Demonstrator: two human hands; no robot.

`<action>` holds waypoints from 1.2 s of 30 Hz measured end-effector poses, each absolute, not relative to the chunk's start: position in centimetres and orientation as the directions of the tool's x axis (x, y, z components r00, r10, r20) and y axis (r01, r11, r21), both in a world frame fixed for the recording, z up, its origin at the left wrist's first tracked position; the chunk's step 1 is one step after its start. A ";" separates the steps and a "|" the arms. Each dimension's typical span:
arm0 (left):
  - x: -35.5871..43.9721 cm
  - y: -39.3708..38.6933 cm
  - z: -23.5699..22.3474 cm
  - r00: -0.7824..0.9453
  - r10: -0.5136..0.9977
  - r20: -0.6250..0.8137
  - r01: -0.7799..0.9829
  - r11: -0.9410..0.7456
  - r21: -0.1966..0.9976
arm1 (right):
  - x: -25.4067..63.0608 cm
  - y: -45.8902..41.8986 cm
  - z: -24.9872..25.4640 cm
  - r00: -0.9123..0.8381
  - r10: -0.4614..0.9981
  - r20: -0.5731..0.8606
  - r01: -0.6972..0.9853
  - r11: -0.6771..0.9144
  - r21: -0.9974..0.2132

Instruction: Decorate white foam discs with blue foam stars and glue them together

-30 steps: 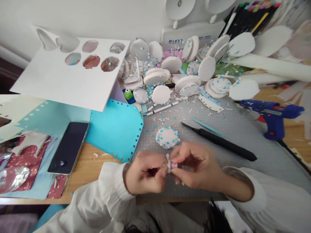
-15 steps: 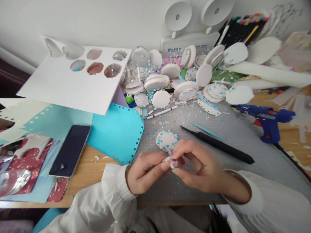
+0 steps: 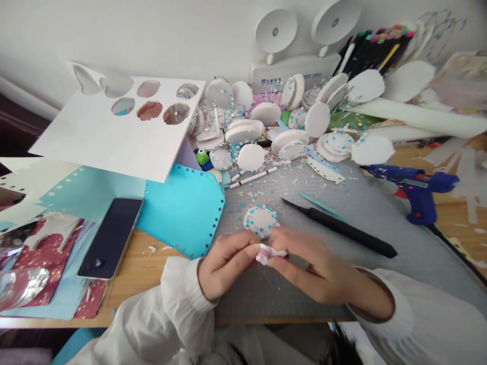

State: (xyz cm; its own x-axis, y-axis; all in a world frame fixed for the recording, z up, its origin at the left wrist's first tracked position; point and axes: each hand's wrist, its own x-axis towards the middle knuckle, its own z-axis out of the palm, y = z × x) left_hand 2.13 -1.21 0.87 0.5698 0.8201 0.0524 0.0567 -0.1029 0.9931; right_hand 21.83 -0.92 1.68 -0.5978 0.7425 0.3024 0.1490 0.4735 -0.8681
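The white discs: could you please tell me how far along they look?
The starred disc on the mat looks done, with blue stars around its edge. The left hand and right hand hold a small pink-and-white piece, partly hidden. The plain disc beyond shows no stars, so decorating it may be left.

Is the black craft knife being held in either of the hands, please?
No, the craft knife lies on the grey cutting mat, while both hands hold a small pink-and-white piece.
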 end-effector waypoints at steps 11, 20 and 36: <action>2.5 -1.0 0.5 0.550 0.799 0.244 0.174 -0.395 0.902 | 21.5 -0.9 0.9 -0.563 0.673 0.480 0.214 0.679 -0.702; 2.2 -0.8 0.2 0.645 0.686 0.337 0.252 -0.608 0.753 | 21.6 -1.1 1.4 -0.597 0.708 0.378 0.126 0.548 -0.827; 2.6 -0.3 -0.4 0.736 0.487 0.470 0.396 -0.873 0.285 | 21.7 -1.4 0.8 -0.710 0.703 0.036 0.435 0.479 -0.762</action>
State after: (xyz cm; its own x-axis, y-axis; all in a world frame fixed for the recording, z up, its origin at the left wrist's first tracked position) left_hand 2.61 -0.34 -0.39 0.7361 0.4871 0.4700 0.3960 -0.8730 0.2847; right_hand 21.66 -1.40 0.76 -0.7102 0.7031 0.0356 0.4355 0.4785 -0.7625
